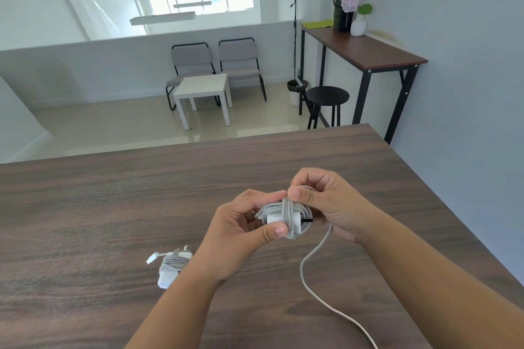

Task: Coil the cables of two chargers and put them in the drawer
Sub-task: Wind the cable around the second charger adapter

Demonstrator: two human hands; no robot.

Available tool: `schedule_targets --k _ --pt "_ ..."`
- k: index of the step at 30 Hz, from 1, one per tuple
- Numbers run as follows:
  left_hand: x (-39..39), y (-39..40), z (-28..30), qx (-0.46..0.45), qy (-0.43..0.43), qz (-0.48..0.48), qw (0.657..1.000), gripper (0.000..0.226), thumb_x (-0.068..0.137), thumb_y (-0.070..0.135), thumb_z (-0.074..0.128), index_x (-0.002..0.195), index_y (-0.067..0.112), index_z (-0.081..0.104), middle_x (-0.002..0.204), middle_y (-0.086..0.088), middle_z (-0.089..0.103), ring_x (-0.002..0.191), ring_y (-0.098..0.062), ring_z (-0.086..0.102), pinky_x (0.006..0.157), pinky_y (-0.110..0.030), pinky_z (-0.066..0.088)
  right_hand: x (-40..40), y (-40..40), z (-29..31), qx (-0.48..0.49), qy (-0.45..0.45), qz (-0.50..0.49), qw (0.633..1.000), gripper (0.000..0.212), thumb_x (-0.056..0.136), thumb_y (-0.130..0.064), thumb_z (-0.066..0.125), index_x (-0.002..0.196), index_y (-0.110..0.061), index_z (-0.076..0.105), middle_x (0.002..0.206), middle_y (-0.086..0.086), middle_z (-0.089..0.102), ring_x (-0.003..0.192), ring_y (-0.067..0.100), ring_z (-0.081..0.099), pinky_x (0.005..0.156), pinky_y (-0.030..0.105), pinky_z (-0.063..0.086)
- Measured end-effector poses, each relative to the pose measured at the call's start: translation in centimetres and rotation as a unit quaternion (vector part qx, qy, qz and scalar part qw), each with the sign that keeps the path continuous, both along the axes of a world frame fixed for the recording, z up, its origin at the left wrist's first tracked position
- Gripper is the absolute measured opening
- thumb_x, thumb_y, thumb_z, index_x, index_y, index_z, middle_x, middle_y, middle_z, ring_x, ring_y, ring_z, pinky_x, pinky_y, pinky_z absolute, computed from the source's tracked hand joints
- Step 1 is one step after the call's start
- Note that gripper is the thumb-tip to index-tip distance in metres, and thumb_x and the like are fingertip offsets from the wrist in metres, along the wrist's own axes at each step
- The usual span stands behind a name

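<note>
At the bottom right of the frame a loose grey cable tail [304, 272] runs up across the dark wood table [85, 221] from the lower edge to the hands in the centre. Just left of the left forearm, low in the frame, a first charger [170, 265] lies on the table with its cable already wound around its white body, a small white plug end sticking out to its left. In the centre, slightly above the tabletop, both hands hold the second charger [285, 217]: the left hand [241, 232] is closed on it, thumb pressed on the near edge and fingers behind, while the right hand [326, 204] pinches the grey cable wrapped crosswise over the white block, fingers curled. Farther off, in the upper middle, a white side table [202, 88] stands before two grey chairs [215, 62]; at upper right a black stool [327, 95] sits beside a tall desk [368, 49] carrying a vase of flowers [354, 5].
</note>
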State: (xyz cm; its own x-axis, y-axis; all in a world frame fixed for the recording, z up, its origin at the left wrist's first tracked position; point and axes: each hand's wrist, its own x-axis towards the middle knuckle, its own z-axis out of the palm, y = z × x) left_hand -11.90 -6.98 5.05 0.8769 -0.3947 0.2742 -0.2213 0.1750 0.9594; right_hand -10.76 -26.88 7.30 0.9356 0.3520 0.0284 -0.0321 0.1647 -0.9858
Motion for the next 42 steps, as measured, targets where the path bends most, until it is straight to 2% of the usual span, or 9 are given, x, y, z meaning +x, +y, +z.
schedule_targets --k 3,8,11,15,19,24,27,35,42 --pt "-0.4 -0.4 0.1 -0.048 0.017 -0.023 0.998 0.049 0.069 0.031 0.087 0.114 0.019 0.071 0.102 -0.004 0.070 0.099 -0.017 0.065 0.083 -0.029 0.053 0.3 0.2 -1.0 0.053 0.037 0.009 0.998 0.032 0.069 -0.036 0.084 0.082 -0.011 0.068 0.098 0.025 0.063 0.085 0.041 0.054 0.068 0.034 0.046" --pt "-0.6 -1.0 0.3 -0.080 0.001 0.001 0.997 0.042 0.070 0.034 0.086 0.109 0.026 0.074 0.103 -0.002 0.070 0.100 -0.016 0.064 0.084 -0.033 0.053 -0.2 1.3 -2.3 0.063 0.049 -0.075 0.994 0.029 0.068 -0.032 0.084 0.086 -0.011 0.074 0.095 0.028 0.060 0.081 0.037 0.040 0.063 0.034 0.031" --pt "-0.4 -0.9 0.2 -0.073 -0.012 0.053 0.996 0.042 0.069 0.036 0.086 0.108 0.026 0.075 0.105 -0.005 0.071 0.100 -0.015 0.066 0.083 -0.027 0.053 -1.2 1.9 -2.3 -0.036 -0.032 -0.130 0.990 0.013 0.085 -0.006 0.068 0.095 -0.010 0.076 0.080 0.008 0.073 0.059 0.026 0.059 0.056 0.028 0.045" --pt "-0.1 -1.0 -0.4 -0.051 -0.034 0.121 0.991 0.038 0.069 0.026 0.083 0.106 0.027 0.075 0.106 -0.018 0.067 0.095 -0.014 0.067 0.081 -0.025 0.054 -2.1 2.0 -2.3 -0.259 -0.166 -0.184 0.933 0.028 0.090 -0.018 0.064 0.073 -0.039 0.071 0.067 -0.009 0.065 0.065 0.011 0.056 0.062 0.027 0.044" --pt "0.4 -0.7 -0.6 -0.027 -0.056 0.188 0.980 0.038 0.068 0.032 0.082 0.104 0.035 0.074 0.107 -0.022 0.062 0.095 -0.019 0.067 0.080 -0.025 0.054 -2.7 1.7 -1.7 -0.413 -0.259 -0.157 0.859 0.016 0.093 -0.026 0.057 0.086 -0.022 0.072 0.067 -0.002 0.059 0.071 0.013 0.052 0.062 0.023 0.040" --pt "0.9 -0.3 -0.8 0.016 -0.117 0.225 0.967 0.035 0.074 0.032 0.085 0.104 0.043 0.072 0.100 0.005 0.062 0.098 -0.019 0.066 0.080 -0.023 0.053 -3.4 1.5 -0.2 -0.497 -0.295 -0.107 0.809 0.035 0.089 -0.040 0.039 0.087 -0.021 0.069 0.065 -0.012 0.044 0.065 0.009 0.047 0.063 0.033 0.044" --pt "0.9 -0.4 -0.7 0.014 -0.112 0.238 0.965 0.035 0.072 0.038 0.083 0.103 0.045 0.071 0.103 0.003 0.063 0.099 -0.022 0.066 0.080 -0.025 0.054 -3.5 1.6 1.0 -0.539 -0.326 -0.051 0.775 0.050 0.089 -0.048 0.022 0.094 -0.025 0.066 0.066 -0.017 0.036 0.069 0.010 0.046 0.063 0.032 0.043" --pt "0.8 -0.1 -0.7 0.044 -0.074 0.170 0.982 0.036 0.074 0.034 0.082 0.109 0.036 0.072 0.110 -0.019 0.066 0.099 -0.026 0.068 0.082 -0.025 0.055 -2.7 0.7 2.8 -0.539 -0.400 -0.014 0.741 0.042 0.091 -0.043 0.027 0.091 -0.024 0.064 0.081 -0.016 0.049 0.066 0.009 0.051 0.058 0.033 0.048" --pt "0.9 1.0 0.7 0.106 -0.112 0.076 0.985 0.045 0.074 0.047 0.079 0.117 0.042 0.069 0.094 -0.021 0.047 0.083 -0.022 0.050 0.074 -0.022 0.049 -2.2 0.3 3.9 -0.443 -0.432 -0.019 0.785 0.022 0.090 -0.042 0.052 0.084 -0.027 0.068 0.070 -0.019 0.045 0.059 -0.001 0.043 0.054 0.018 0.036"
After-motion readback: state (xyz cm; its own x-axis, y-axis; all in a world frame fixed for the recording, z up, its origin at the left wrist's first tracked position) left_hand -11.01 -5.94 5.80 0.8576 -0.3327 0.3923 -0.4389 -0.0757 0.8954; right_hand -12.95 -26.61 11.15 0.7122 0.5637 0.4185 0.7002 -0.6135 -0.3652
